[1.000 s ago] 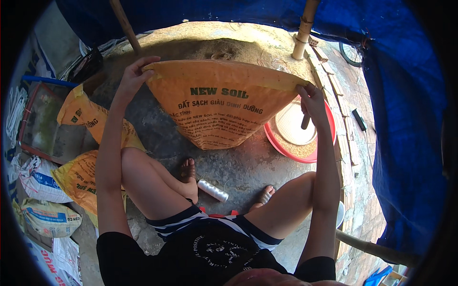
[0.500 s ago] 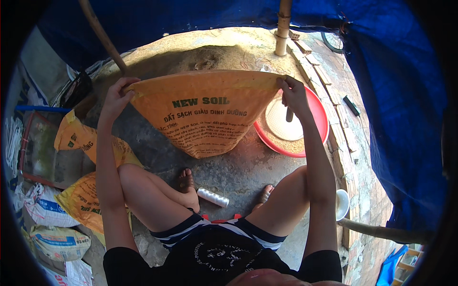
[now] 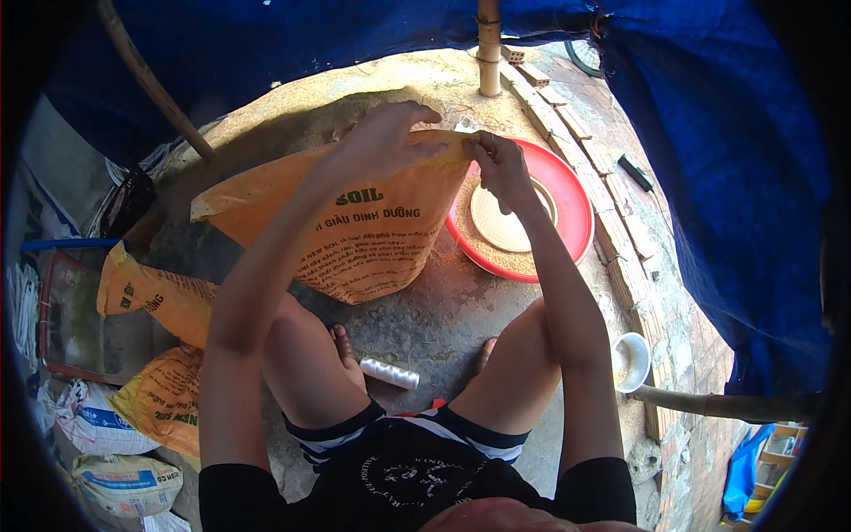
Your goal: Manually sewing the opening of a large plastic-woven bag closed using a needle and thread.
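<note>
A large orange printed plastic sack (image 3: 372,230) stands in front of me, its top edge raised and its left corner sagging free. My right hand (image 3: 501,168) is closed on the sack's upper right corner; something short pokes down below its fingers, and I cannot make out what it is. Reaching across, my left hand (image 3: 394,137) is over the top edge close to that corner, its fingers and thumb apart. Behind the right hand is a red round basin (image 3: 581,208) with grain-like bits and a pale round sieve or tray (image 3: 496,217) in it.
A spool of white thread (image 3: 390,373) lies between my feet. More orange sacks (image 3: 164,390) and white bags (image 3: 97,421) lie at left. At right are a row of bricks (image 3: 612,230), a white bowl (image 3: 630,363) and a bamboo pole (image 3: 718,403). Blue tarpaulin (image 3: 718,177) hangs around.
My left hand has let go of the sack's left corner and moved right along the top edge, close to my right hand. The left corner has dropped; the right hand keeps its hold.
</note>
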Available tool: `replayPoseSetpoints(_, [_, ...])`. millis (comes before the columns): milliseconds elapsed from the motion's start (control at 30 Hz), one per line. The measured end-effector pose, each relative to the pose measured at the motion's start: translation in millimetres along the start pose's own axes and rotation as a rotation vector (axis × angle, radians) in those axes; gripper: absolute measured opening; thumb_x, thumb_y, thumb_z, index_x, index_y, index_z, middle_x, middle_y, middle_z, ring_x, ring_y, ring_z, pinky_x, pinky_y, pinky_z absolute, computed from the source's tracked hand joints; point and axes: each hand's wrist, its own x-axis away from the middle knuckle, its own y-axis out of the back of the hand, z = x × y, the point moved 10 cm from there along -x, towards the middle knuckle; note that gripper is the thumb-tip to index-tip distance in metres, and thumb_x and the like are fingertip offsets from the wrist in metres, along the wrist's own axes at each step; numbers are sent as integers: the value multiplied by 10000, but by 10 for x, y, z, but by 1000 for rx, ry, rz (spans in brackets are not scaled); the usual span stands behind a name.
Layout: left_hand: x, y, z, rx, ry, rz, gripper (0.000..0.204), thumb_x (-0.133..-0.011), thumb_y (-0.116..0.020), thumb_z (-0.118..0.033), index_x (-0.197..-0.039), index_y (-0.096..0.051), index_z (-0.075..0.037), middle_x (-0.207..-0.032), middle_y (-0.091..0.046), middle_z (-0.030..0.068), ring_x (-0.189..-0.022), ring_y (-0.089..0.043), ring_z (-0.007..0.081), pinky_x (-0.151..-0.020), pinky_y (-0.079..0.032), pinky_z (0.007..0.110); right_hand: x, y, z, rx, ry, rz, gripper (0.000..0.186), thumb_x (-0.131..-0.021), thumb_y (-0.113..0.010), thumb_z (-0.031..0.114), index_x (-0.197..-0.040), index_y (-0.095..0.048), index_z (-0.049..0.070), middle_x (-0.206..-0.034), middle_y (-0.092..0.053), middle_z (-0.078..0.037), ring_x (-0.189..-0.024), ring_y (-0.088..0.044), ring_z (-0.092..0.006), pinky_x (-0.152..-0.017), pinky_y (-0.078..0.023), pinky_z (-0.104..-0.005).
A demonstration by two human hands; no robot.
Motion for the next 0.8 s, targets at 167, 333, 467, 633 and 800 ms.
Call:
replayPoseSetpoints(167, [13,-497,398,161,462,207,269,-736,-667,-189,-931,-612,-12,-789,-609,123,-759,-594,236,-684,-455,334,57,-41,93,-40,-34,48,238,-856,-537,204,-755,-529,-11,-507,-450,-35,-407,-424,-90,-424,-384,-265])
replayPoseSetpoints(333, [35,-429,412,98,449,131,255,-714,-665,-183,-906,-611,-23,-793,-612,125,-744,-594,240,-660,-451,352,67,72,-49,-235,-158,29,287,-851,-541,242,-1029,-572,20,-892,-631,-96,-437,-472,-83,-428,-415,-223])
replayPoseSetpoints(467, [18,-329,378,54,416,109,254,-703,-651,-176,-909,-611,-34,-787,-628,136,-744,-607,264,-682,-462,368,101,78,-668,-835,-464,106,419,-887,-499,296,-1156,-443,-20,-961,-581,-151,-519,-479,-101,-474,-442,-212])
replayPoseSetpoints(633, [-21,-315,299,-60,319,41,261,-696,-635,-156,-925,-607,-34,-803,-631,150,-780,-605,290,-707,-467,385,335,113,-1268,-1763,-839,-261,460,-910,-437,302,-1228,-336,-14,-1091,-474,-204,-889,-555,-284,-779,-515,-359])
replayPoseSetpoints(800, [-151,-423,262,26,346,73,277,-680,-634,-150,-934,-607,-42,-783,-632,146,-763,-609,295,-704,-473,386,651,-144,-1642,-1789,-1123,-198,453,-904,-444,251,-1171,-322,-93,-1061,-461,-221,-988,-521,-340,-838,-474,-425])
